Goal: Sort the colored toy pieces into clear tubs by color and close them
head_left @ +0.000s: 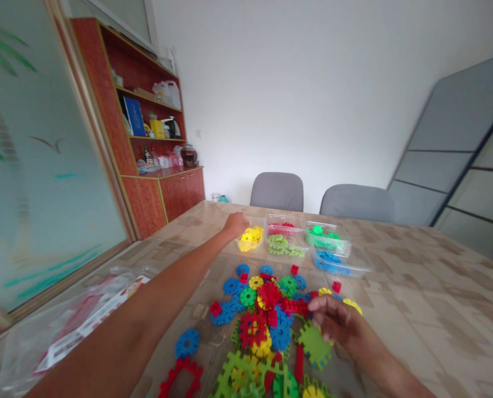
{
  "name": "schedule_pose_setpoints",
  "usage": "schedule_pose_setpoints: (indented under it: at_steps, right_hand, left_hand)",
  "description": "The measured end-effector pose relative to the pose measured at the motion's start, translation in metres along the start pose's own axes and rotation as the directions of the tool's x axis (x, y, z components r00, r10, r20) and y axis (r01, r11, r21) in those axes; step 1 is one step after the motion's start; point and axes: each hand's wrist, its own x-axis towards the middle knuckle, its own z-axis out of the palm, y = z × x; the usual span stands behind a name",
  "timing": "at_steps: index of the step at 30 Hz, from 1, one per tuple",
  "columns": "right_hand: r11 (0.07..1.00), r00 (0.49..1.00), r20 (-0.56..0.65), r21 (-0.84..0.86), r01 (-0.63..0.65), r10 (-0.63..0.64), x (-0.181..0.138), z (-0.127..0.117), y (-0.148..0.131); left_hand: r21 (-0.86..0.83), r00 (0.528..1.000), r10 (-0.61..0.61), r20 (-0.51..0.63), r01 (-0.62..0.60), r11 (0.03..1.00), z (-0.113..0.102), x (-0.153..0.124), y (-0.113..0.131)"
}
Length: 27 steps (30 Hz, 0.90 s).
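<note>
My left hand [235, 224] reaches far across the table to the left rim of a clear plastic container holding yellow notched discs [252, 236]. Its fingertips are small and partly hidden, so whether they hold a piece cannot be made out. Over the right side of a loose pile, my right hand [338, 319] hovers with loosely bent fingers, apart from one another and seemingly holding nothing. A red toothed strip [295, 307] lies by its fingertips, and a light green toothed piece [315, 345] lies below them. The pile mixes blue discs [187, 343], red frames [253, 330] and green pieces [238, 376].
Clear containers hold light green pieces [285, 247], green discs [324, 236] and blue discs [331, 262]. Plastic packaging [76, 326] lies on the left of the table [429, 276]. Two grey chairs [276, 189] stand at the far edge, with a wooden cabinet [182, 196] behind left.
</note>
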Motion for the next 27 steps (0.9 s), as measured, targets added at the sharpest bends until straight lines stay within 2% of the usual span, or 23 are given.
schedule_pose_setpoints:
  at_steps: [4, 7, 10, 12, 13, 15, 18, 20, 23, 27]
  right_hand:
    - [0.997, 0.998, -0.053, -0.06, 0.038, -0.041, 0.0, -0.012, -0.016]
    - [0.984, 0.996, -0.017, -0.153, 0.087, -0.09, -0.003, -0.025, -0.026]
    - [0.933, 0.994, 0.101, -0.351, 0.083, -0.051, -0.015, -0.038, -0.025]
    - [0.866, 0.988, 0.152, -0.493, 0.083, -0.009, -0.028, -0.044, -0.019]
    - [0.826, 0.987, 0.158, -0.557, 0.084, 0.007, -0.035, -0.045, -0.015]
    - [0.733, 0.991, 0.129, -0.678, 0.054, 0.046, -0.047, -0.044, -0.01]
    - [0.611, 0.988, 0.097, -0.792, 0.004, 0.12, -0.058, -0.03, -0.009]
    - [0.581, 0.982, 0.135, -0.813, 0.034, 0.132, -0.059, -0.017, -0.01]
    - [0.6, 0.969, 0.234, -0.788, 0.14, 0.081, -0.051, -0.004, -0.007]
    - [0.608, 0.969, 0.248, -0.771, 0.188, 0.016, -0.032, -0.005, 0.0]
  left_hand:
    - [0.059, 1.0, 0.012, 0.009, -0.013, 0.998, -0.004, -0.009, -0.009]
    - [0.102, 0.999, 0.028, 0.021, -0.03, 0.994, -0.004, -0.022, -0.014]
    - [0.129, 0.997, 0.049, 0.053, -0.055, 0.99, -0.002, -0.055, -0.011]
    - [0.148, 0.982, 0.112, 0.154, -0.135, 0.98, -0.001, -0.087, -0.003]
    - [0.151, 0.952, 0.167, 0.255, -0.21, 0.966, -0.001, -0.106, 0.002]
    - [0.125, 0.855, 0.271, 0.442, -0.358, 0.925, -0.002, -0.142, 0.015]
    - [0.104, 0.691, 0.289, 0.663, -0.467, 0.878, -0.003, -0.185, 0.027]
    - [0.127, 0.629, 0.267, 0.73, -0.509, 0.851, 0.0, -0.202, 0.028]
    - [0.152, 0.625, 0.253, 0.739, -0.52, 0.841, 0.013, -0.21, 0.02]
    - [0.18, 0.701, 0.248, 0.669, -0.476, 0.861, 0.035, -0.2, 0.009]
